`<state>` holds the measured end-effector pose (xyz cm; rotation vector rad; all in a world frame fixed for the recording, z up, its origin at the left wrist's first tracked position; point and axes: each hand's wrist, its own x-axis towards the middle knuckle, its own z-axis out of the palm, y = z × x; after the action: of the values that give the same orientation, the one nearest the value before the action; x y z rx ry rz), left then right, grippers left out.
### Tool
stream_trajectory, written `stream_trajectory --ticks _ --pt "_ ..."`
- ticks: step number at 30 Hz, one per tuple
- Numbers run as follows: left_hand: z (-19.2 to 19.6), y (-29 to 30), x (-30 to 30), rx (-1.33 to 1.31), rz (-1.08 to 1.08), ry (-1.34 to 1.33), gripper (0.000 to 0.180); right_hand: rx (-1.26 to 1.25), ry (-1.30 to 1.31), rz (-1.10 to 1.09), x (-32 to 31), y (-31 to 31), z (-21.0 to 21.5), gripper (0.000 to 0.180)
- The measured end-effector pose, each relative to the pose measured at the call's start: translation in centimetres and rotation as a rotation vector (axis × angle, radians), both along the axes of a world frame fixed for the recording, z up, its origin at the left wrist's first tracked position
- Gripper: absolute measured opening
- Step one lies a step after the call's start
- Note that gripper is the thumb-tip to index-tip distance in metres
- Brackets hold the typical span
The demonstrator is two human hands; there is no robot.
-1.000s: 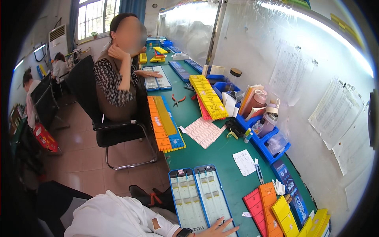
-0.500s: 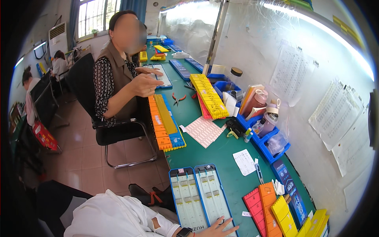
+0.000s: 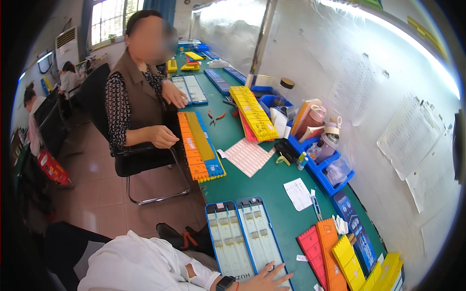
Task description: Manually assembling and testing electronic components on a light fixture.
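Observation:
My left hand (image 3: 268,279) lies spread over the lower right end of an open blue case (image 3: 238,242), with its fingers apart and nothing gripped. A white sleeve and a dark watch (image 3: 225,283) show on that arm. Both pale halves of the case hold rows of clear compartments, several with small yellowish pieces inside. The lower edge of the picture cuts off the case's near end and part of my hand. My right hand is out of view.
Red (image 3: 313,252), orange (image 3: 332,252) and yellow (image 3: 348,259) notched boards lie to the right. Ahead are a paper slip (image 3: 297,194), a utility knife (image 3: 316,207), label sheets (image 3: 248,156), pliers (image 3: 215,117) and blue bins (image 3: 323,167). A seated co-worker (image 3: 141,92) is beside another open case (image 3: 196,89).
The co-worker's hands have lowered and moved apart, one beside their case, the other near the orange board. The view has shifted slightly. My left hand stays on the case.

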<state>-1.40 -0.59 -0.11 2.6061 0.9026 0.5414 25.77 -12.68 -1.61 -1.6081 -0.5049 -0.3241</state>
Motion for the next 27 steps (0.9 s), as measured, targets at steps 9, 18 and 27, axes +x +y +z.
stream_trajectory --ticks 9,18,27 --pt "-1.6 1.6 1.2 -0.060 -0.021 0.104 0.061 0.014 -0.012 -0.074 2.3 0.1 -3.1 0.029" --pt "0.0 0.5 2.0 -0.122 -0.026 0.154 0.055 0.235 0.093 0.129 1.2 -0.6 -0.5 0.020" --pt "-0.3 0.4 1.3 -0.080 -0.027 0.174 0.060 0.258 0.106 0.161 0.7 -0.2 -0.9 0.020"
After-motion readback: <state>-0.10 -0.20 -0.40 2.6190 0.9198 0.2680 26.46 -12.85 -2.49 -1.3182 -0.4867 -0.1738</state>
